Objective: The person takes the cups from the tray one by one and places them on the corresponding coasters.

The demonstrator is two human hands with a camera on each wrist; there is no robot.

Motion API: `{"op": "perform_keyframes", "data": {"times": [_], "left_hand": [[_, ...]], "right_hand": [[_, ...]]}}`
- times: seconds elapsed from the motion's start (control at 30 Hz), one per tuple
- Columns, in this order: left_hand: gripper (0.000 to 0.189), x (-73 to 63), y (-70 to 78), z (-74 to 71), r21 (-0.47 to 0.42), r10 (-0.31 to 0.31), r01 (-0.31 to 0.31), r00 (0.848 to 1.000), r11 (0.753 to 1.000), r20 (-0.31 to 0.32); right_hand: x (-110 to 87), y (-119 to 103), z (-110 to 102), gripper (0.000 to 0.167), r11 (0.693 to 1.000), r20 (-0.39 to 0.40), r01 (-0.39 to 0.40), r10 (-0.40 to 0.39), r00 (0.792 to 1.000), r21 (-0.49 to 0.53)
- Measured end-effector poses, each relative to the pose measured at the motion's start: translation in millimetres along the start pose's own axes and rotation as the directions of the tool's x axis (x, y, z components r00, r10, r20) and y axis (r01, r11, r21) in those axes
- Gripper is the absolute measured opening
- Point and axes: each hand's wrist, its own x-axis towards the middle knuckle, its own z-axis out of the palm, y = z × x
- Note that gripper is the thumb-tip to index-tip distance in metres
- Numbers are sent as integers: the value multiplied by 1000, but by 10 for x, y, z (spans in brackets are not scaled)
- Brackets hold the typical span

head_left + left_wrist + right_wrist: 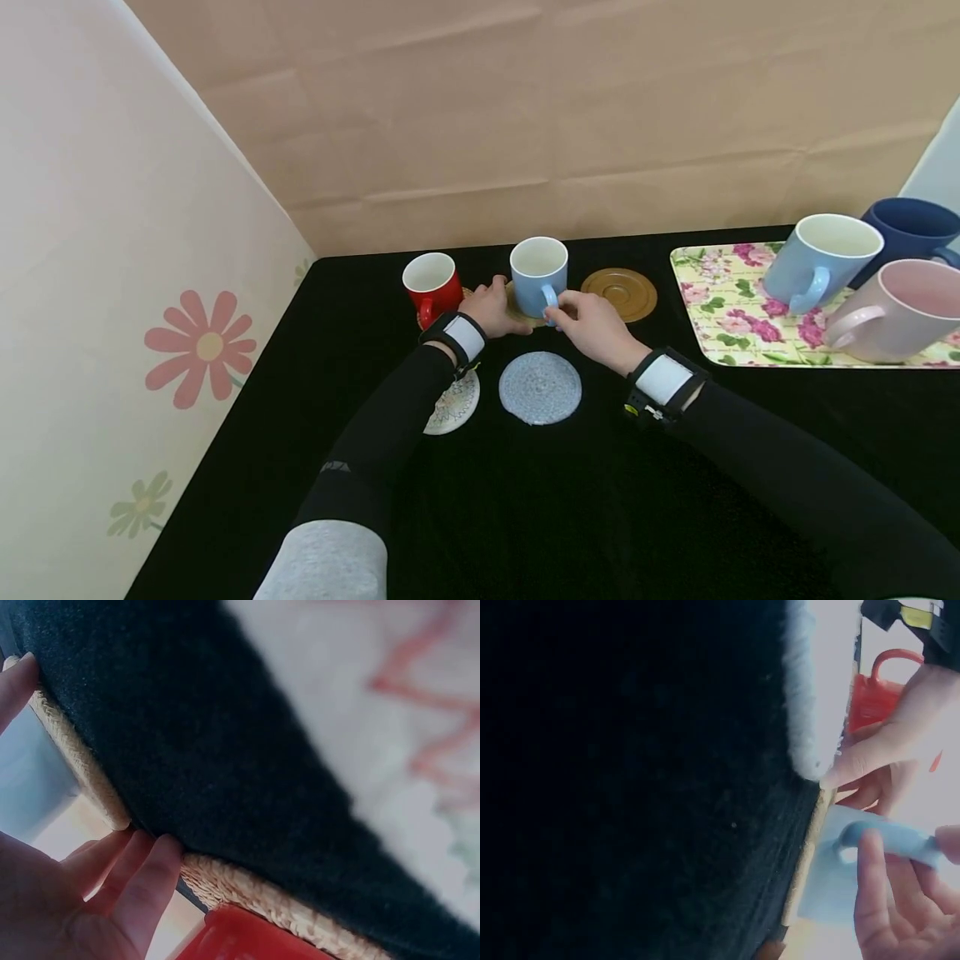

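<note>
My right hand (pixel 597 331) pinches the handle of a light blue mug (pixel 531 292), with thumb and fingertips on either side of it in the right wrist view. The mug stands upright over a round woven coaster (pixel 79 761). At that coaster's left, my left hand (pixel 492 311) spreads along its rim, thumb at one part of the edge and fairly straight fingers at another. A red mug (pixel 442 293) stands just left of this hand on another woven coaster (pixel 277 900). The fingertips reach the gap between the two coasters.
In front lie a pale blue round coaster (pixel 540 387) and a patterned white coaster (pixel 456 406), partly under my left forearm. A brown wooden coaster (pixel 621 293) lies right of the mug. A floral tray (pixel 720 312) at right bears a second light blue mug (pixel 817 262), a pink mug (pixel 896 312) and a dark blue mug (pixel 911 225).
</note>
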Motion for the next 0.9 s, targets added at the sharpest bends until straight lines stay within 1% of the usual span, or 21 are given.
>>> {"op": "perform_keyframes", "data": {"times": [0.13, 0.33, 0.5, 0.63, 0.77, 0.9], "left_hand": [[99, -1, 11, -1, -3, 0, 0, 1000, 1000, -2], [98, -6, 7, 3, 2, 1, -1, 1000, 1000, -15], [97, -6, -9, 16, -29, 4, -4, 1000, 1000, 1], [97, -3, -14, 32, -53, 23, -23, 1000, 998, 2], [98, 1, -23, 27, -47, 42, -42, 999, 998, -14], [98, 17, -35, 21, -34, 39, -40, 999, 999, -26]], "right_hand": [[4, -19, 27, 18, 999, 23, 27, -26, 999, -31], [37, -39, 63, 15, 998, 53, 31, -28, 998, -62], [60, -65, 97, 15, 998, 75, 18, -14, 997, -55], [66, -97, 135, 15, 999, 90, 9, -6, 996, -36], [71, -122, 156, 16, 1000, 86, 6, -3, 996, -28], [99, -134, 175, 17, 1000, 83, -2, 4, 997, -23]]}}
